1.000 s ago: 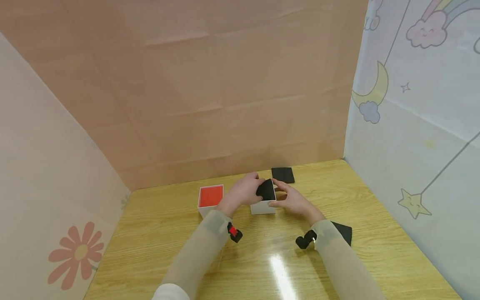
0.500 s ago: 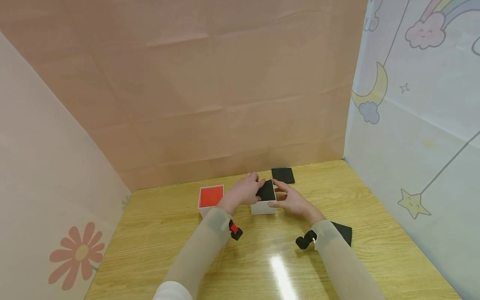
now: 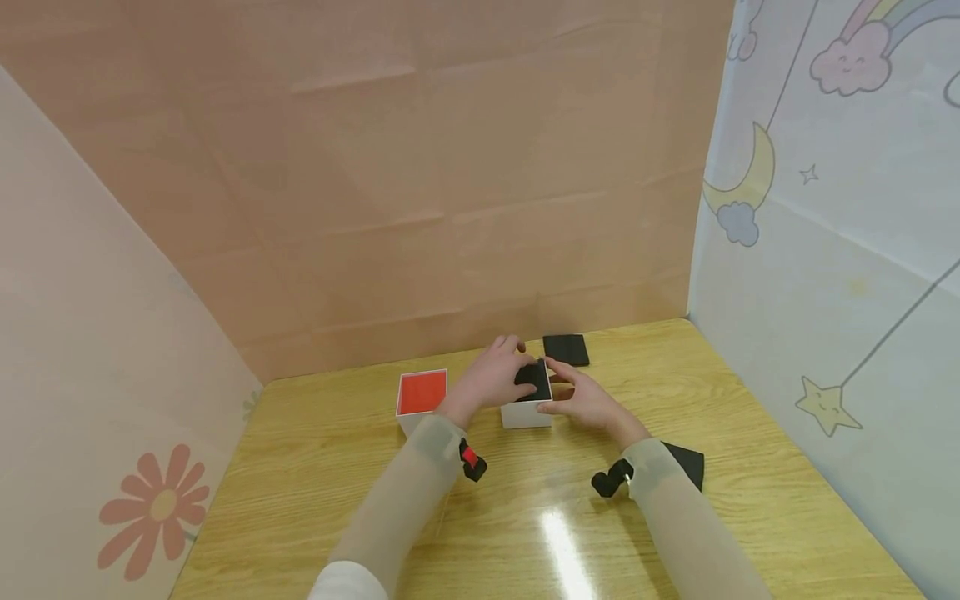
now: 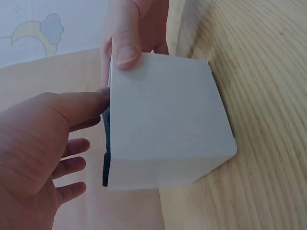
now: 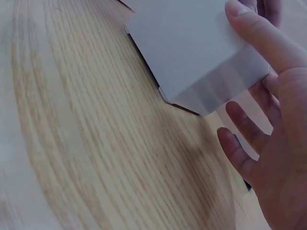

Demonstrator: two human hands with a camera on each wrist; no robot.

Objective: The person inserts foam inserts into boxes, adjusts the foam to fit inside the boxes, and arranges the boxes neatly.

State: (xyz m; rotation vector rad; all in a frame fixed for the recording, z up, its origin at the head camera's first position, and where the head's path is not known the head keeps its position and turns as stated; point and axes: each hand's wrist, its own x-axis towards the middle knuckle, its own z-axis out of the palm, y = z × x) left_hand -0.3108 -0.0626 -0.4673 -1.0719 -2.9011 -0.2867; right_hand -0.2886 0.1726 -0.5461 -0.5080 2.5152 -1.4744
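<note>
A small white box (image 3: 527,415) stands on the wooden table between my two hands. At its open top lies a black square piece (image 3: 538,375); in the left wrist view the black piece (image 4: 106,167) juts slightly past the rim along one side. My left hand (image 3: 489,381) reaches over from the left, its thumb and index fingertips touching the black piece, the other fingers loose. With thumb on the front wall and index finger at the back rim, my right hand (image 3: 590,404) holds the box from the right; its lower fingers (image 5: 242,122) are spread beside the box.
Left of my hands is another white box with a red square (image 3: 422,393) at its top. A flat black square (image 3: 567,350) lies near the back edge, and a further black piece (image 3: 690,467) is partly under my right forearm. Papered walls enclose the table (image 3: 315,492).
The black piece, tilted up at first, now lies flatter in the box top. My left fingers have shifted slightly right over it, spreading from its edge. The right hand keeps its hold.
</note>
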